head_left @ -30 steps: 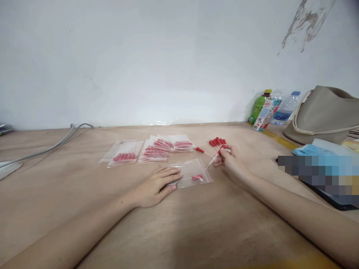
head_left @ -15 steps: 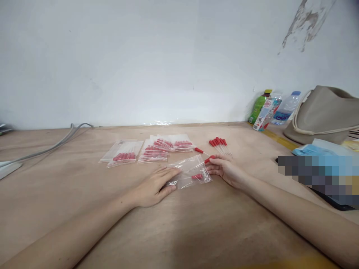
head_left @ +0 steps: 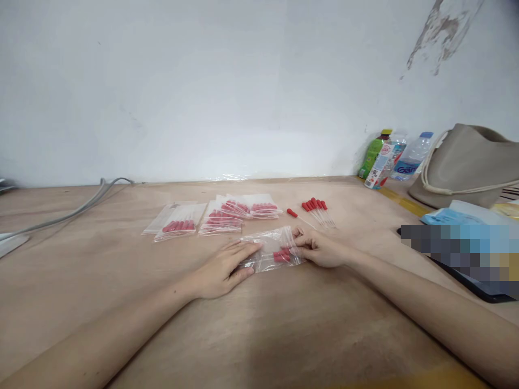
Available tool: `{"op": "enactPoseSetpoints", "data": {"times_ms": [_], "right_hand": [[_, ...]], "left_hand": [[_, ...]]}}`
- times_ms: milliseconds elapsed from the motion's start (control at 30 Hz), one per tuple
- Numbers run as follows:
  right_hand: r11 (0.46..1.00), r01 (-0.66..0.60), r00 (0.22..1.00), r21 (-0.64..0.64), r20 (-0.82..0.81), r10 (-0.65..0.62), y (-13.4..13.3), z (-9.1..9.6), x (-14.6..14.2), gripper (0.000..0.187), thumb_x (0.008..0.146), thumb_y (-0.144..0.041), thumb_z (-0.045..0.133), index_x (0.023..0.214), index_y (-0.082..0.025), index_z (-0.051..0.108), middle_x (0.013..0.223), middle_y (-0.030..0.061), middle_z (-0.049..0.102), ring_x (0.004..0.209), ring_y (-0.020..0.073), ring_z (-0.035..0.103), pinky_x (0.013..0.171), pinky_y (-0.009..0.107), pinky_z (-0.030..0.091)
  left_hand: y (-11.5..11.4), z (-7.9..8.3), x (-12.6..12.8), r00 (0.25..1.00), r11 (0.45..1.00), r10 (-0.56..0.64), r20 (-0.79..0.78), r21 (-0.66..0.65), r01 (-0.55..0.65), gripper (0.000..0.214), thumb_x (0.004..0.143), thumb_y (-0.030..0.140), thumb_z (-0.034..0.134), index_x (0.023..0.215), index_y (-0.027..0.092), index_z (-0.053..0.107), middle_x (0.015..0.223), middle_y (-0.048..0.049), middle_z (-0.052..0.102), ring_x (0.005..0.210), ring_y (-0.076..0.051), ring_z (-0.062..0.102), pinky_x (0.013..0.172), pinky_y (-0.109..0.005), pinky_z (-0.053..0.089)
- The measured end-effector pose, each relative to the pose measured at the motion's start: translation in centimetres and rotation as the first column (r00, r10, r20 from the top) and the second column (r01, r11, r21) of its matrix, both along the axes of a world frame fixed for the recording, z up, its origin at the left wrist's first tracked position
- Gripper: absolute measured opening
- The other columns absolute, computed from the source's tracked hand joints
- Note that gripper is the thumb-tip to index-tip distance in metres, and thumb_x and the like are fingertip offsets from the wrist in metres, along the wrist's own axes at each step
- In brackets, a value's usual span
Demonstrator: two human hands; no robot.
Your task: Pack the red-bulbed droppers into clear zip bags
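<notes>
On the pale wooden bench (head_left: 304, 324) | clear plastic zip bag (head_left: 268, 244), slim red-bulbed droppers (head_left: 281, 256) inside, lies between hands | left hand (head_left: 225, 270): grip wide, flat on bag | right hand (head_left: 320, 246): curled at mouth, grip contents unclear | press lightly, spread mouth

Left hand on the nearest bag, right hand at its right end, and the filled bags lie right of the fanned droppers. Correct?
One fix: the head view shows the filled bags lying left of the fanned droppers. The left hand is on the nearest bag, the right hand at its right end.
</notes>
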State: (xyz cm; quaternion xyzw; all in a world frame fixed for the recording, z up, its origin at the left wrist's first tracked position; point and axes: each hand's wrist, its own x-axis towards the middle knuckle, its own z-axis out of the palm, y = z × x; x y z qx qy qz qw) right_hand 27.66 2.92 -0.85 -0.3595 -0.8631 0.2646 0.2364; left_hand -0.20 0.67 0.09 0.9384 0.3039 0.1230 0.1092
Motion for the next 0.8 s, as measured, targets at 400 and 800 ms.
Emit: {"op": "enactPoseSetpoints", "data": {"times_ms": [400, 800], "right_hand": [[0.711, 0.631, 0.714, 0.309, 0.127, -0.689, 5.3, 0.7, 0.4, 0.026, 0.073, -0.037, 0.055, 0.087, -0.016, 0.062, 0.093, 0.0082, 0.061, 0.084, 0.0184, 0.056, 0.069, 0.027, 0.039], [0.749, 0.602, 0.742, 0.278, 0.151, -0.653, 3.9, -0.2, -1.5, 0.025, 0.083, -0.025, 0.041, 0.102, -0.014, 0.051, 0.088, 0.0117, 0.062, 0.080, 0.0222, 0.057, 0.068, 0.031, 0.038]], "left_hand": [[0.4, 0.0, 0.0, 0.998, 0.996, 0.011, -0.060, -0.093, -0.017, 0.042, 0.093, 0.035, 0.035, 0.134, 0.027, 0.033, 0.141, -0.0010, 0.030, 0.131, -0.019, 0.024, 0.109, -0.043, 0.016], [0.3, 0.0, 0.0, 0.998, 0.999, -0.007, -0.062, -0.043, 0.005, 0.042, 0.094, 0.036, 0.034, 0.135, 0.028, 0.032, 0.141, -0.0014, 0.031, 0.131, -0.020, 0.026, 0.108, -0.044, 0.018]]}}
